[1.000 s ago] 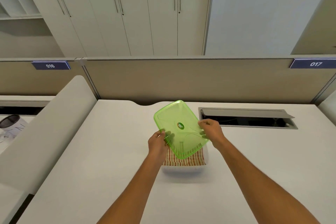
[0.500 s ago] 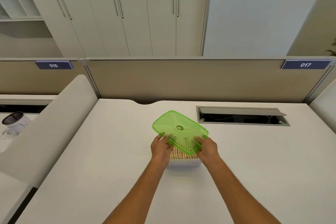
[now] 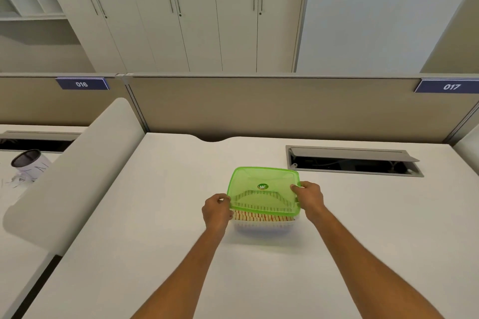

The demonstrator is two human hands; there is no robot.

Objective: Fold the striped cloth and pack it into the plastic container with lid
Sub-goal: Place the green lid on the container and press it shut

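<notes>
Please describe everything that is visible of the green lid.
The green lid is translucent plastic, rectangular with rounded corners, a raised rim and a small round sticker near its middle. It lies roughly level over the clear container; whether it is pressed shut cannot be told. The striped cloth shows through it and below its near edge. The left hand grips its left edge, the right hand its right edge.

My lid (image 3: 264,184) is translucent green, my cloth (image 3: 261,217) red-and-cream striped, the container (image 3: 261,226) clear, the table (image 3: 155,241) white.
</notes>
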